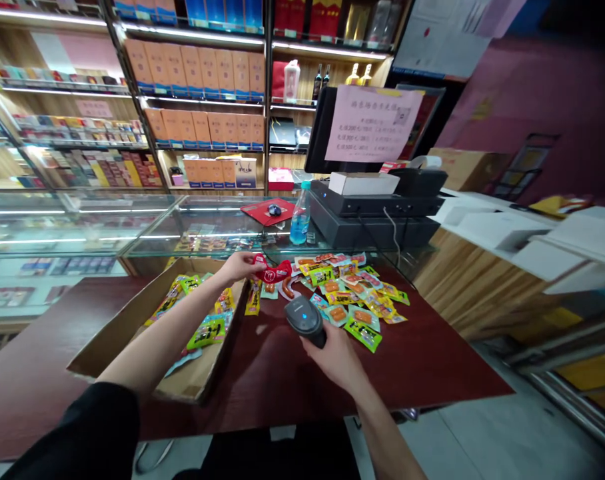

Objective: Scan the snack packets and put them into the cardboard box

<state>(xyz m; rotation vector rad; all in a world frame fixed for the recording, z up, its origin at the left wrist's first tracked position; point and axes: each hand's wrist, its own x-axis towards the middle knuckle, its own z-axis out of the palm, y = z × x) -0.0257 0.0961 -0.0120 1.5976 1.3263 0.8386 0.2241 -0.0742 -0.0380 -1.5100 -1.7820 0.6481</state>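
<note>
My left hand [241,267] pinches a red snack packet [277,272] above the dark red table, just past the box's far right corner. My right hand [335,350] is wrapped round the handle of a black barcode scanner [304,315]; a small blue light glows on top of it. Beyond the scanner lies a loose pile of small snack packets [362,317] in yellow, green and clear wrappers. A shallow cardboard box [107,335] stands under my left forearm with several similar packets in it. The forearm hides part of its contents.
Past the table's far edge is a glass display counter [182,223]. On it are a blue-tinted bottle [300,217], a red mouse pad [257,212] with a mouse, and a monitor [327,133] with a pink paper sign. Stocked shelves [202,100] line the back wall.
</note>
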